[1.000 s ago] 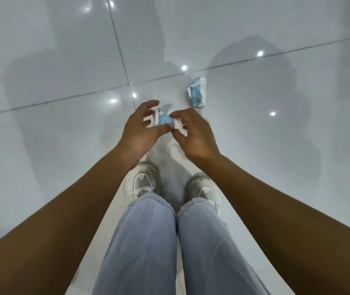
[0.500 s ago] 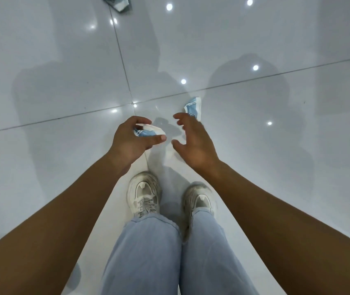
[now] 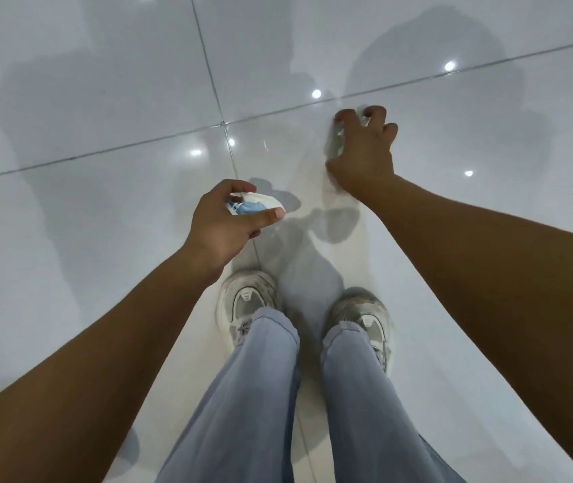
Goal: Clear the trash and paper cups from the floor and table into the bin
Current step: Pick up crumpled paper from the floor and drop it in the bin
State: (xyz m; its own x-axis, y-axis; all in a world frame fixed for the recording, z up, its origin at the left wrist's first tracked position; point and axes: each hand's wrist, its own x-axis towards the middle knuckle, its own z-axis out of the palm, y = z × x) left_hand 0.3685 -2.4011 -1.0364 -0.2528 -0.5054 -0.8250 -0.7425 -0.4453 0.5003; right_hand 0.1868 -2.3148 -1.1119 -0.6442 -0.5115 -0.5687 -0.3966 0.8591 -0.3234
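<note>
Person stands on a glossy white tiled floor, seen from above, both bare forearms stretched forward and down. Left hand pinches a crushed paper cup, white with a blue printed band, between thumb and curled fingers; the cup sits in the hand above the floor, just ahead of the left shoe. Right hand reaches farther out, close to the grout line that crosses the tiles, fingers curled down like a claw over a second piece of trash. That piece is blurred and mostly hidden by the fingers; only a pale grey-white sliver shows at the thumb side. Whether the fingers have closed on it or only touch it, I cannot tell. Right shoe stands beside the left, both grey-white and scuffed, under light blue jeans. Ceiling lights reflect as bright spots on the tiles; dark shadows of arms and body fall across the floor.
</note>
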